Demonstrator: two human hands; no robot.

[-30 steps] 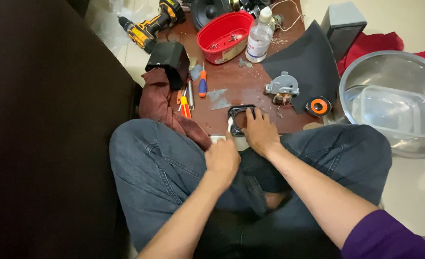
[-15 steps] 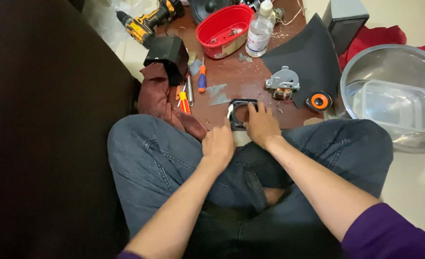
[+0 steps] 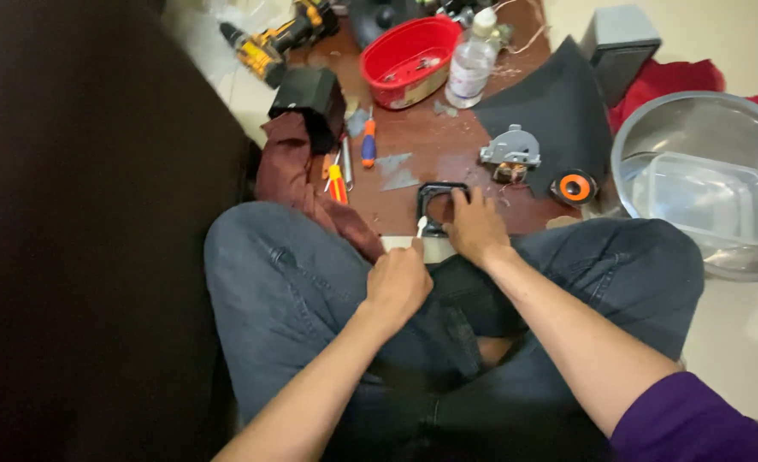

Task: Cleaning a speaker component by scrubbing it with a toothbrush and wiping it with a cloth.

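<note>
At the near edge of the brown board [image 3: 447, 154], the right hand [image 3: 474, 227] presses flat on a small black rectangular frame [image 3: 434, 205], fingers spread over its right side; the left hand [image 3: 398, 282] is fisted around a thin white-tipped swab [image 3: 421, 227] aimed at the frame. With only fingertips pinning it, the frame could skid off the edge. At the far edge a red tub [image 3: 409, 50] holds small parts; right of the board, a steel bowl [image 3: 652, 128] holds a clear plastic box [image 3: 704, 198]
</note>
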